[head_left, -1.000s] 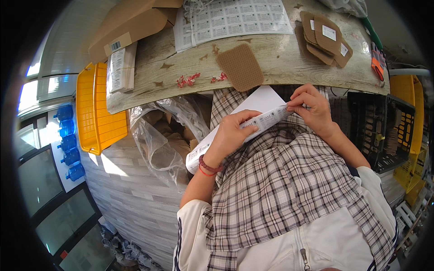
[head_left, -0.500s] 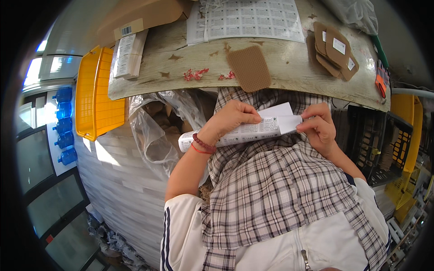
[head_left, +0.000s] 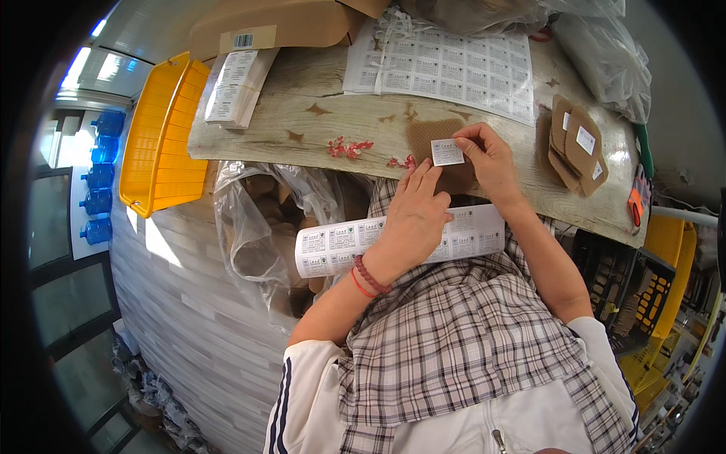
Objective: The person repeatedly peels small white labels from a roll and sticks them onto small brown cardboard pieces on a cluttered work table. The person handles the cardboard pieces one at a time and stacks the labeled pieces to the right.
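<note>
In my right hand [head_left: 490,163] a small white printed label [head_left: 448,152] is pinched by one corner. The label is over a brown textured pad [head_left: 428,138] with rounded corners at the table's near edge. My left hand [head_left: 414,219] has its fingers stretched forward, their tips beside the label and pad. Beneath that hand and wrist a curled sheet of labels [head_left: 333,246] lies across my lap; whether the hidden fingers grip it cannot be seen. Several similar pads [head_left: 572,142], some bearing white labels, are piled on the table to the right.
Label sheets [head_left: 461,64] spread over the back of the wooden table [head_left: 302,140]. A bundle of paper strips [head_left: 236,89] and a cardboard box [head_left: 280,23] are at left. A clear plastic bag [head_left: 249,242] hangs below, near a yellow basket [head_left: 162,144]. Black crates [head_left: 628,291] stand right.
My right hand has moved from the sheet's end up and left to the pad, bringing a single label. My left hand has let its pinch go and reached forward over the sheet.
</note>
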`<move>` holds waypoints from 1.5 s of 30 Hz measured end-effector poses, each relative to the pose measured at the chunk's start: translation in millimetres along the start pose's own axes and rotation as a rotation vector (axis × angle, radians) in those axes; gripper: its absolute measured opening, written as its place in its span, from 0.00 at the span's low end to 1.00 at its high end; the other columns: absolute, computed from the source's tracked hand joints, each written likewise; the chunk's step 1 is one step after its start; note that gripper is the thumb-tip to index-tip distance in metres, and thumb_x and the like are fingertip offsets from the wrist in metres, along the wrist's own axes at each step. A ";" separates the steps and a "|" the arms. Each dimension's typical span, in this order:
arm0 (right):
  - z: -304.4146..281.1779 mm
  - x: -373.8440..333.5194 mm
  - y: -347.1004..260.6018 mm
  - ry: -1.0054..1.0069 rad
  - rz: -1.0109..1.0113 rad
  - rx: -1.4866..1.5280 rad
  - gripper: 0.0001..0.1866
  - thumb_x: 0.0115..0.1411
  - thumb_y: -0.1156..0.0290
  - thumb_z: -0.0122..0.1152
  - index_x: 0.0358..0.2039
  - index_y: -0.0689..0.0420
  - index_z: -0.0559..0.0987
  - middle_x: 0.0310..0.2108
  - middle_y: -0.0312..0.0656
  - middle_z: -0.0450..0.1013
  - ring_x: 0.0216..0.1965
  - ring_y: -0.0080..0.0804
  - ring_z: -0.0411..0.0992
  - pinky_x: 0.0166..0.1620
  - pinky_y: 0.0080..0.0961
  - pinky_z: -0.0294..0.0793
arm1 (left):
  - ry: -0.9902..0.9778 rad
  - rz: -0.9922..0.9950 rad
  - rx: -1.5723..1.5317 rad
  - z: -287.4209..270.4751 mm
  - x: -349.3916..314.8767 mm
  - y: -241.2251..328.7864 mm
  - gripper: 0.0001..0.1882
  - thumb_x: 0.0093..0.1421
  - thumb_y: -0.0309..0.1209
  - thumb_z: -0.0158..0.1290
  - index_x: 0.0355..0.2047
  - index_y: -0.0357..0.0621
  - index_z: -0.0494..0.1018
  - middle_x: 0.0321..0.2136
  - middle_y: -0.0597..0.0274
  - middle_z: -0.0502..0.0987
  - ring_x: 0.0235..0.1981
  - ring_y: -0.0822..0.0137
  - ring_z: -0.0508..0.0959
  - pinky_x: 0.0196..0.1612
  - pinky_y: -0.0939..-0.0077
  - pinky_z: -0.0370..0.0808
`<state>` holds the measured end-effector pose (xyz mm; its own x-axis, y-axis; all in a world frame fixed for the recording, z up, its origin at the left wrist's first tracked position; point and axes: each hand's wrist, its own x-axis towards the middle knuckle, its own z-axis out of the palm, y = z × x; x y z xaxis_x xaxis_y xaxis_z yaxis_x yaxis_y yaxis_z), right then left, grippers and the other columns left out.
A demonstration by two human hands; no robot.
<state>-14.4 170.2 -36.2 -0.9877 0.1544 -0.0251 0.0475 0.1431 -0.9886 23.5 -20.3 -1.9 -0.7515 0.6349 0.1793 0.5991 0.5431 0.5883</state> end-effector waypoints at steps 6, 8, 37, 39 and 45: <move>8.3 5.6 8.7 0.060 -0.056 -0.214 0.04 0.64 0.75 0.62 0.39 0.61 0.79 0.32 0.39 0.79 0.33 0.25 0.74 0.40 0.24 0.75 | -0.011 -0.009 -0.033 8.2 -3.6 -6.3 0.11 0.54 0.27 0.61 0.32 0.31 0.74 0.58 0.31 0.67 0.65 0.38 0.63 0.69 0.45 0.58; 9.1 6.0 7.9 0.076 -0.063 -0.241 0.04 0.64 0.76 0.62 0.38 0.60 0.79 0.32 0.40 0.79 0.33 0.26 0.75 0.40 0.25 0.75 | -0.006 -0.014 -0.046 9.3 -3.4 -5.9 0.10 0.54 0.27 0.61 0.32 0.31 0.74 0.58 0.32 0.67 0.65 0.38 0.63 0.69 0.46 0.58; 18.4 -3.4 -1.2 0.212 -0.313 -0.577 0.03 0.61 0.77 0.62 0.35 0.57 0.78 0.33 0.42 0.76 0.32 0.43 0.76 0.34 0.33 0.75 | -0.015 -0.023 -0.054 0.1 -2.9 3.4 0.08 0.55 0.26 0.60 0.28 0.32 0.74 0.64 0.31 0.60 0.64 0.37 0.63 0.67 0.48 0.60; 18.9 -2.5 -0.7 0.219 -0.316 -0.578 0.03 0.61 0.77 0.63 0.35 0.57 0.77 0.33 0.42 0.76 0.32 0.43 0.76 0.34 0.33 0.75 | -0.002 -0.031 -0.047 0.8 -2.6 3.4 0.08 0.55 0.25 0.60 0.28 0.32 0.74 0.66 0.30 0.56 0.64 0.37 0.63 0.67 0.49 0.61; 18.8 -3.1 -2.7 0.225 -0.334 -0.603 0.03 0.60 0.77 0.63 0.34 0.56 0.78 0.32 0.41 0.76 0.32 0.44 0.76 0.34 0.34 0.75 | 0.002 -0.033 -0.093 -0.1 -2.7 3.5 0.08 0.55 0.25 0.61 0.27 0.32 0.74 0.69 0.28 0.50 0.64 0.37 0.63 0.65 0.50 0.62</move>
<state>-14.2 151.0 -36.2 -0.9121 0.1966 0.3597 -0.1134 0.7222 -0.6823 27.6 -20.2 -0.2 -0.7708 0.6167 0.1600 0.5459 0.5099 0.6648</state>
